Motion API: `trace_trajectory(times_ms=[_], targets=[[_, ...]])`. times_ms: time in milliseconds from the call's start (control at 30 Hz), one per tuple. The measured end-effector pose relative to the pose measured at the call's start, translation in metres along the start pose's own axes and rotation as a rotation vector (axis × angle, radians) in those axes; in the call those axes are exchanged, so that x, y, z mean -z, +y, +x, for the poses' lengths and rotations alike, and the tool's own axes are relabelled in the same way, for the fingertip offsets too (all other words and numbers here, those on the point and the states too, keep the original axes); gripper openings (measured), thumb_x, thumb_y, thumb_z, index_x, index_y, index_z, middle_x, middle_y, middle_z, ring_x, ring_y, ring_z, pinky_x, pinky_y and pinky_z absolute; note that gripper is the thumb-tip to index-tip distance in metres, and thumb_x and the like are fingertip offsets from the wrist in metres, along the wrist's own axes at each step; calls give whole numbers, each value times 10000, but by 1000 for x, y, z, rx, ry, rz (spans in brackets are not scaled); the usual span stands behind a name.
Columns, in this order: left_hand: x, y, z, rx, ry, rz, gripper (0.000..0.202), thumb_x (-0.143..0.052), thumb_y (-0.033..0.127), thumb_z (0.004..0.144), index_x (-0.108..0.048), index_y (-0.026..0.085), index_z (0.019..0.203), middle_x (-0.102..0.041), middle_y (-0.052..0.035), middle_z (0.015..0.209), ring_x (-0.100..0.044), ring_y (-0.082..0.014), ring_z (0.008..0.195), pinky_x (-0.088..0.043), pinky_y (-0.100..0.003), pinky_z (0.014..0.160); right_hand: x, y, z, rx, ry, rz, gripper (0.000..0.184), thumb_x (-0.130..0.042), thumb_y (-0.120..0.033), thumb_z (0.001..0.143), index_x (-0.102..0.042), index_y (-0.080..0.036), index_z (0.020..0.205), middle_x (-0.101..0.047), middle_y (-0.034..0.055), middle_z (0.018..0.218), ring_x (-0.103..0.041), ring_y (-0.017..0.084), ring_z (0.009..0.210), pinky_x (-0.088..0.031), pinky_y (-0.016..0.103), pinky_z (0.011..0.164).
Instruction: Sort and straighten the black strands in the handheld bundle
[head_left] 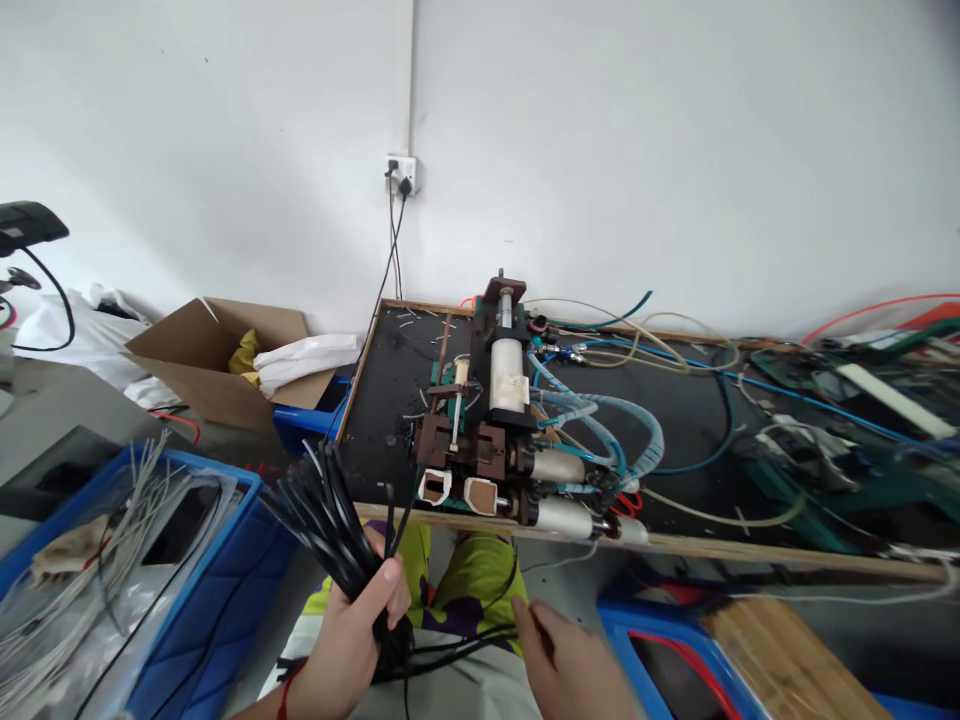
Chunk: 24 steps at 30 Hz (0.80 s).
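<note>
My left hand (367, 620) is wrapped round a thick bundle of black cables (326, 520). Their cut ends fan out up and to the left, and one cable (401, 515) stands apart near the thumb. Below that hand, the cables' loose lengths (457, 650) stretch right across my lap. They reach the edge of my right hand (562, 660), whose fingers are curled and slightly blurred. Whatever those fingers hold, if anything, is hidden. Just beyond my hands, a pneumatic machine (480, 430) with white cylinders and two pale-edged jaws stands at the bench's front edge.
The black-topped bench (390, 380) carries cable scraps, blue air hoses (630, 430) and another machine (847, 490) at right. To the left are a blue bin (217, 560) of grey cables and an open cardboard box (217, 370). A blue crate (637, 650) sits below the bench at right.
</note>
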<state>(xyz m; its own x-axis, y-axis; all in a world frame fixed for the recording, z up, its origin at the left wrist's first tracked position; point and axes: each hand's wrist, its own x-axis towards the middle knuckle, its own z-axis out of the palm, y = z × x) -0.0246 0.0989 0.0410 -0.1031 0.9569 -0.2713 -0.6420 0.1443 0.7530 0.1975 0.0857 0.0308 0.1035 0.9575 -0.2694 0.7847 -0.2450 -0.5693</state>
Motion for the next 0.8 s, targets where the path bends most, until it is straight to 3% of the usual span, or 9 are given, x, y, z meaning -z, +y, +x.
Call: trace_trajectory(times_ms=[100, 167, 267, 433, 533, 600, 700, 800], targets=[[4, -9, -5, 40, -39, 85, 376, -829, 414, 796, -507, 223, 832, -453, 80, 560, -385, -95, 507, -319, -236, 515, 14, -57, 4, 212, 71, 454, 363, -504, -524, 964, -712, -232, 911, -724, 79, 774, -655, 248, 692, -475, 323, 643], [6, -14, -6, 60, -44, 164, 413, -854, 441, 757, -510, 214, 786, -454, 75, 557, -380, -92, 502, -308, -233, 501, 13, -95, 11, 318, 20, 731, 344, -579, -514, 945, -713, -217, 1055, -734, 75, 859, -674, 242, 776, -508, 306, 700], [3, -15, -5, 59, -22, 231, 449, -887, 472, 695, -529, 204, 737, -465, 68, 539, -387, -93, 488, -317, -233, 488, 1, -122, 20, 332, -23, 988, 299, -636, -484, 930, -709, -199, 879, -713, 55, 803, -661, 218, 769, -511, 283, 712], [-12, 4, 2, 9, 156, 125, 416, -871, 497, 707, -593, 194, 769, -575, 22, 659, -477, -114, 581, -405, -229, 545, -27, -104, 18, 262, 71, 1216, 339, -565, -472, 990, -669, -197, 820, -649, 16, 677, -584, 165, 646, -475, 255, 648], [-16, 11, 7, -32, 127, 95, 350, -823, 479, 778, -613, 199, 797, -505, 48, 593, -436, -115, 554, -394, -230, 529, -41, -93, 10, 250, -28, 1115, 390, -570, -487, 981, -663, -183, 754, -531, -24, 544, -460, 131, 508, -357, 238, 499], [-16, 11, 11, -63, 119, 106, 338, -838, 456, 767, -654, 197, 881, -480, 64, 573, -412, -110, 535, -389, -230, 522, -46, -93, 7, 290, -79, 1000, 403, -596, -479, 961, -675, -171, 714, -517, -20, 545, -436, 126, 505, -318, 245, 486], [-15, 6, 15, -85, 127, 171, 385, -874, 436, 722, -695, 172, 937, -544, 42, 626, -443, -107, 559, -409, -229, 545, -49, -95, 6, 336, -39, 924, 389, -609, -455, 949, -698, -164, 706, -608, 24, 633, -494, 147, 587, -354, 259, 540], [-14, 3, 18, -70, 74, 189, 368, -848, 441, 756, -704, 159, 943, -549, 32, 617, -454, -109, 556, -406, -231, 541, -48, -96, 11, 281, -9, 1033, 397, -642, -472, 933, -695, -164, 689, -587, 7, 579, -467, 124, 540, -347, 242, 511]])
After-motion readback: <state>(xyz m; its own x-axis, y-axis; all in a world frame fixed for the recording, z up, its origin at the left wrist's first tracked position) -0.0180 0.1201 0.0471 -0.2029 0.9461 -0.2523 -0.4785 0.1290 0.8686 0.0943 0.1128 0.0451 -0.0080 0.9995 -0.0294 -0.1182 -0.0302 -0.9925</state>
